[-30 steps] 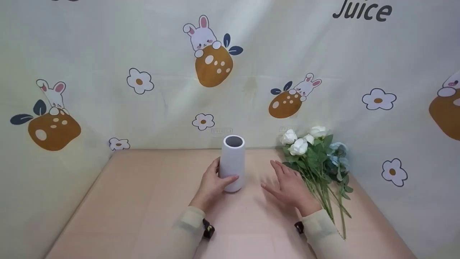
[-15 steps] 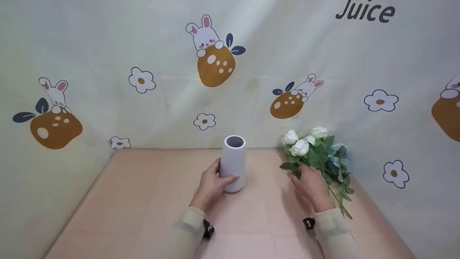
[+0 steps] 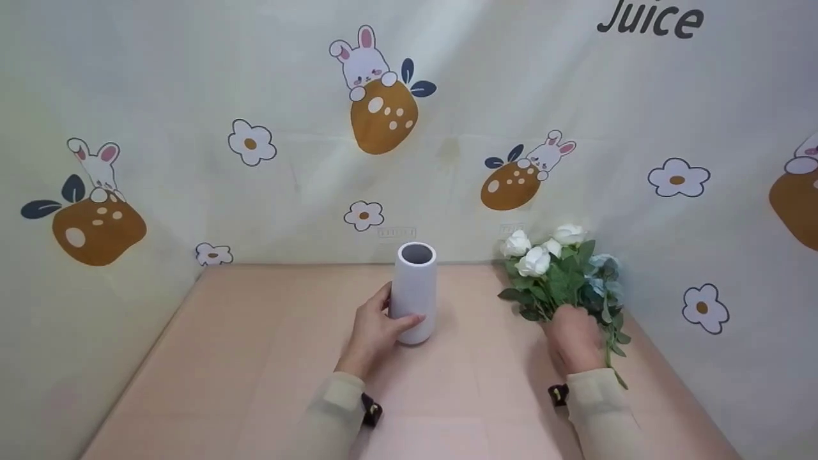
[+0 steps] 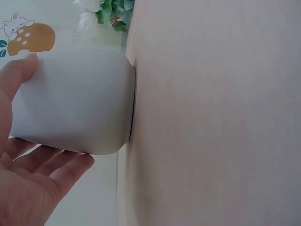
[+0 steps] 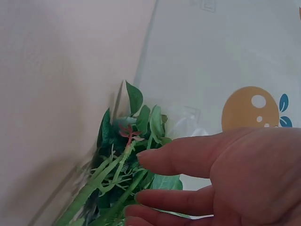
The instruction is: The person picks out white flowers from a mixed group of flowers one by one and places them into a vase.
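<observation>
Vase (image 3: pixel 415 291): white, matte, tapered cylinder, upright, open-topped.

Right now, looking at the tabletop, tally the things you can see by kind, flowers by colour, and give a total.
White vase: 1
White roses: 3 in plain view
Pale blue flowers: 1 cluster, blooms too blurred to count
Hands: 2, the left hand on the vase, the right hand on the green stems
Total: 7 counted items

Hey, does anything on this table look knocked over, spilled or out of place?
Nothing stands out. The white vase stands upright in the left hand; the flowers lie in the table's far right corner under the right hand.
</observation>
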A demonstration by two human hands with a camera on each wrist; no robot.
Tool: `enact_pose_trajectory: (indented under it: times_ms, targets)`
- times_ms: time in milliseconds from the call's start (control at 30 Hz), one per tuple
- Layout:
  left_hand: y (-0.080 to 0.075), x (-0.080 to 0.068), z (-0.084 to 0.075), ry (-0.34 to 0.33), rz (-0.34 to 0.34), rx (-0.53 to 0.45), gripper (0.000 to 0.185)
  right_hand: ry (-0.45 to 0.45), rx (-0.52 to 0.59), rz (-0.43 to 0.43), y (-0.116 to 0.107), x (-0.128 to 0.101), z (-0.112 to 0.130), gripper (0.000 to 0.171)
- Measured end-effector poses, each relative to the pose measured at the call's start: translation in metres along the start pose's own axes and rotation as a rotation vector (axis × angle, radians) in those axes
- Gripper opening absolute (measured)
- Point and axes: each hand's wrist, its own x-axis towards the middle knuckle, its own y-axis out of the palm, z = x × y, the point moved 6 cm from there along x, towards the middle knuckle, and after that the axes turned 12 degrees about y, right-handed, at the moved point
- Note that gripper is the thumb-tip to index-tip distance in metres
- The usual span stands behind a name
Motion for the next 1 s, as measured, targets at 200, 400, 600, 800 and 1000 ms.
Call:
enact_pose_trajectory:
  times_ms: [200,400,600,800,1000]
  targets:
    - [0.001,-0.003,-0.001,-0.013,0.020,0.010,0.093,0.051,0.011,0.084,0.006,0.003,-0.008,0.019]
    - [0.004,-0.006,-0.001,-0.015,0.031,-0.006,0.096,0.091,0.016,0.131,0.012,0.008,-0.014,0.021]
    - [0.005,-0.007,0.000,-0.006,0.037,-0.008,0.096,0.126,0.006,0.166,0.014,0.013,-0.020,0.022]
    - [0.003,-0.007,0.000,-0.004,0.036,-0.010,0.096,0.132,0.017,0.202,0.012,0.012,-0.018,0.019]
    - [0.000,-0.006,-0.003,0.023,0.040,0.003,0.095,0.103,0.029,0.161,0.007,0.011,-0.012,0.024]
